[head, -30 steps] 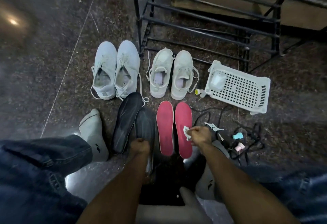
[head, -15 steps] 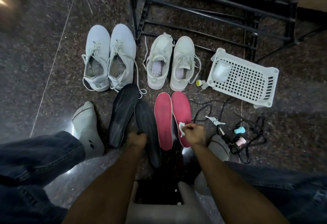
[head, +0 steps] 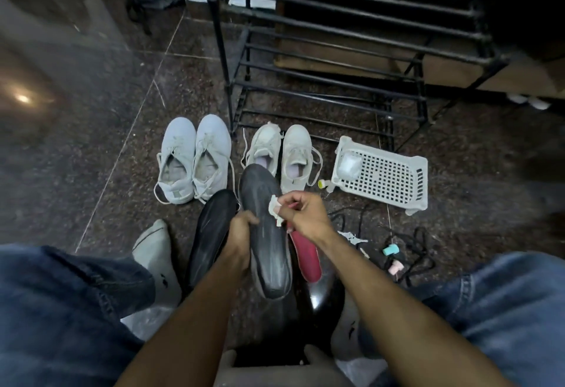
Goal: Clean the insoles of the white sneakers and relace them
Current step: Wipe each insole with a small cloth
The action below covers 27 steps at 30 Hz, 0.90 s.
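The left hand (head: pixel 241 230) grips a black insole (head: pixel 266 233) lifted in front of the cream sneakers (head: pixel 281 154); the right hand (head: pixel 301 213) pinches what looks like a wipe (head: pixel 274 209) against it.

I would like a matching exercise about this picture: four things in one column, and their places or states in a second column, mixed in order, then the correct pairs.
Things
1. black insole
2. small white wipe
3. red insole
4. white basket

Places or states
A. lying on the floor, partly hidden under the right arm
B. on the floor beside the shoe rack
C. lifted off the floor, gripped by the left hand
D. pinched in the right hand

Pairs: 1-C, 2-D, 3-A, 4-B
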Motion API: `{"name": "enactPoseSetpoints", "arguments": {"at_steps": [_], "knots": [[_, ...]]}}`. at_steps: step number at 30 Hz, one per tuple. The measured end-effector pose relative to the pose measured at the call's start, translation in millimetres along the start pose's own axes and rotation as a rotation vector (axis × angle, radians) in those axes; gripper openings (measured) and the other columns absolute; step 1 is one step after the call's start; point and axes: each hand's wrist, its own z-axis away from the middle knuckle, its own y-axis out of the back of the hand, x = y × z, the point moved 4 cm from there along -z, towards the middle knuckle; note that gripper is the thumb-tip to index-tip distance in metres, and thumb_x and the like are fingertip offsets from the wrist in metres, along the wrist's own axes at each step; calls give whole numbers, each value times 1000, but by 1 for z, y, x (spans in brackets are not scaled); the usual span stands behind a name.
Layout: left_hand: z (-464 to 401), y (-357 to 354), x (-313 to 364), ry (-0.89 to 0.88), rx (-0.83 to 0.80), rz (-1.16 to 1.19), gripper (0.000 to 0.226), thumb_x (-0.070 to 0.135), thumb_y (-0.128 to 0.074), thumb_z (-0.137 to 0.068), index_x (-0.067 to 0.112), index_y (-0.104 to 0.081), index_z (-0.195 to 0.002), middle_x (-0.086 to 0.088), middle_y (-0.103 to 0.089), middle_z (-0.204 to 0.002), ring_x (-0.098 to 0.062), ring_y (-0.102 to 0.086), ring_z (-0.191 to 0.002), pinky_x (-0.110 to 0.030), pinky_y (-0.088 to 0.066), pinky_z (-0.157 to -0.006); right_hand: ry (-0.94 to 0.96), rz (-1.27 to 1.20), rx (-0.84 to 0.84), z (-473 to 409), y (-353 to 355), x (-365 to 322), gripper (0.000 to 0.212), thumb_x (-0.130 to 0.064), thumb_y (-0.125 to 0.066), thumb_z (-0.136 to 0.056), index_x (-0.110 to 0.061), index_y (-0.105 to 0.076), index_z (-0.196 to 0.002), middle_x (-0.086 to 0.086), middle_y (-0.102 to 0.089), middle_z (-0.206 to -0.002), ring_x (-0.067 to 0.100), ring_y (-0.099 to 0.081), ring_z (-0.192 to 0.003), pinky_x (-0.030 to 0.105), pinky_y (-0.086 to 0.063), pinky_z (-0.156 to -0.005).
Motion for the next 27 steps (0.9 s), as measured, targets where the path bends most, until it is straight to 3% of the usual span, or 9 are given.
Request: {"name": "enactPoseSetpoints", "arguments": {"at_steps": [4,9,13,15,17,19,22,25,27], "knots": [[23,-22,13,-75,-116,169,35,19,-42,-95,0,-71,-92,-16,-70,-82,-22,-68,-64,-24,-56,-57,115,158,-9,17,6,-16,23,2,-70,-83,-5,-70,-105,0,-55,-78,2,-45,-61,10,-42,-63],[49,-34,15,-77,-186,329,50,27,-35,-101,4,-75,-82,-13,-71,-87,-18,-71,-67,-22,-57,-58,231,434,-20,44,2,-17,26,-11,-71,-83,-23,-73,-107,-6,-62,-92,12,-58,-78,33,-52,-81],[81,-49,29,-146,-243,335,80,23,-27,-105,9,-65,-37,-5,-66,-50,-10,-64,-43,-18,-47,-38,313,601,-179,73,-6,-27,28,-14,-70,-87,-17,-70,-115,-4,-62,-104,15,-60,-95,30,-48,-90],[82,-50,30,-146,-250,391,77,25,-28,-104,8,-68,-42,-8,-67,-53,-13,-66,-44,-20,-47,-38,376,702,-199,80,-7,-35,23,-13,-68,-87,-14,-72,-110,-2,-64,-104,17,-61,-96,33,-47,-91],[68,-47,22,-160,-256,399,62,23,-29,-105,9,-74,-65,-5,-70,-59,-10,-68,-51,-18,-50,-45,411,772,-133,73,-3,-45,20,-11,-64,-88,-14,-74,-105,0,-67,-104,21,-62,-95,36,-47,-91],[70,-51,9,-129,-274,333,46,24,-34,-103,6,-70,-81,-4,-72,-66,-11,-69,-60,-22,-54,-58,360,788,28,50,11,-57,19,-12,-63,-87,-15,-74,-103,2,-68,-105,25,-64,-96,37,-49,-91],[74,-64,-15,8,-382,320,47,42,-45,-91,7,-77,-85,-13,-71,-82,-23,-67,-72,-35,-51,-76,213,770,171,19,34,-72,19,-9,-66,-84,-19,-76,-95,1,-73,-103,23,-66,-94,36,-53,-90],[70,-59,-6,2,-385,284,50,48,-40,-94,8,-70,-98,-8,-69,-84,-21,-63,-77,-28,-55,-69,219,657,70,32,28,-73,14,-5,-70,-80,-17,-77,-85,-2,-75,-89,14,-68,-84,35,-56,-85],[70,-54,13,-140,-301,291,35,33,-30,-104,13,-59,-109,6,-68,-89,-8,-64,-73,-13,-52,-59,239,647,-37,60,17,-66,10,-6,-73,-81,-15,-77,-85,-4,-74,-88,10,-68,-79,34,-56,-82]]}}
